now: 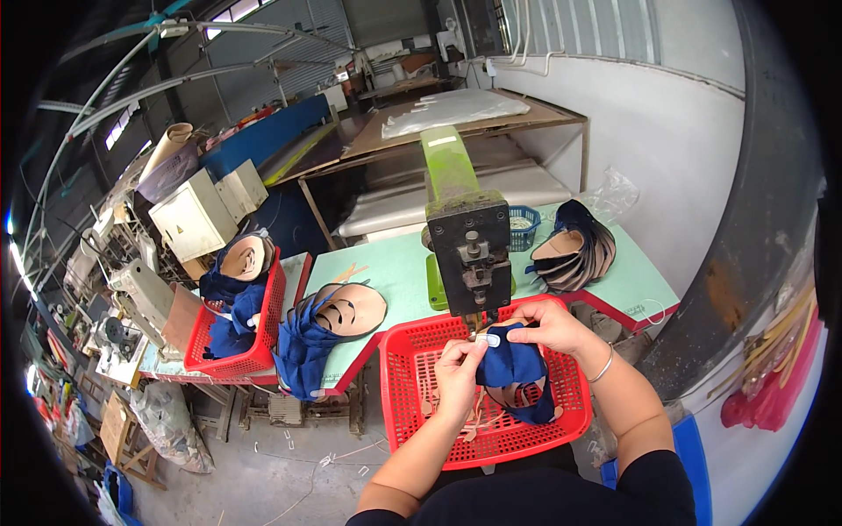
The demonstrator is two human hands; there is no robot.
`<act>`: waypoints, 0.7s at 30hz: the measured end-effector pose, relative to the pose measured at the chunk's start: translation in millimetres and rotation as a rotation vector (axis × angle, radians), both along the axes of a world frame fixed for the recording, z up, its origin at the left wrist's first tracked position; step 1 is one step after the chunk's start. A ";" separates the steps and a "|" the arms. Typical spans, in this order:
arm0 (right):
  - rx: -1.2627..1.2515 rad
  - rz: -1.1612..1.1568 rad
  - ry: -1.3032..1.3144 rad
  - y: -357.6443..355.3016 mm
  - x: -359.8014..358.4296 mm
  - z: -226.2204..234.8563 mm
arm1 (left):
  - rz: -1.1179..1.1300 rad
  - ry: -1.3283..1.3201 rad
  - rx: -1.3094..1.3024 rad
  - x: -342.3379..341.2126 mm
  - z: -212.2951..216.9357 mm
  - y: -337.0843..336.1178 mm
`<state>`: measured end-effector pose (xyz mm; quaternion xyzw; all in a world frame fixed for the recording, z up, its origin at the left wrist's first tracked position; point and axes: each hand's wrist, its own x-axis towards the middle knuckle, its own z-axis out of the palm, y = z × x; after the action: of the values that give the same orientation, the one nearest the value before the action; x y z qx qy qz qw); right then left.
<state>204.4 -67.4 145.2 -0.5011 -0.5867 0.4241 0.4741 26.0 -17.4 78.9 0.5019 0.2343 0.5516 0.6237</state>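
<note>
My left hand and my right hand together hold a dark blue fabric shoe upper over a red plastic basket on my lap. The piece's top edge is held just below the head of a green and black press machine. My left fingers pinch the fabric's left edge; my right hand grips its upper right side, with a bracelet on that wrist. A tan-lined piece hangs below the blue fabric inside the basket.
A pale green table carries the machine, a stack of blue and tan uppers at left, another stack at right and a small blue basket. A second red basket of uppers stands left. A sewing machine sits far left.
</note>
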 end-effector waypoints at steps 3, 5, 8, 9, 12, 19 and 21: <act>0.029 0.003 -0.044 4.5 4.8 -6.1 | 0.000 0.013 0.007 0.3 0.9 0.1; 0.036 0.000 -0.081 9.6 8.8 -7.4 | 0.000 0.007 0.010 0.6 0.1 0.1; 0.049 0.046 -0.119 18.7 11.5 -2.2 | 0.002 -0.017 0.006 0.7 -2.7 0.9; 0.043 0.049 -0.147 20.5 11.6 1.0 | 0.002 -0.023 0.003 0.2 -2.3 1.1; 0.019 0.060 -0.198 23.4 9.7 6.7 | 0.029 0.009 0.006 -3.6 2.1 0.4; -0.020 0.025 -0.053 22.1 2.7 -20.4 | 0.040 0.361 0.307 -25.6 19.1 24.0; -0.002 -0.013 -0.058 16.3 -6.8 -20.4 | 0.033 0.456 0.413 -32.1 28.2 32.6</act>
<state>197.6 -51.1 124.8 -0.5177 -0.5963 0.4070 0.4591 -6.1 15.2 107.1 0.7250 0.2592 0.4706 0.4310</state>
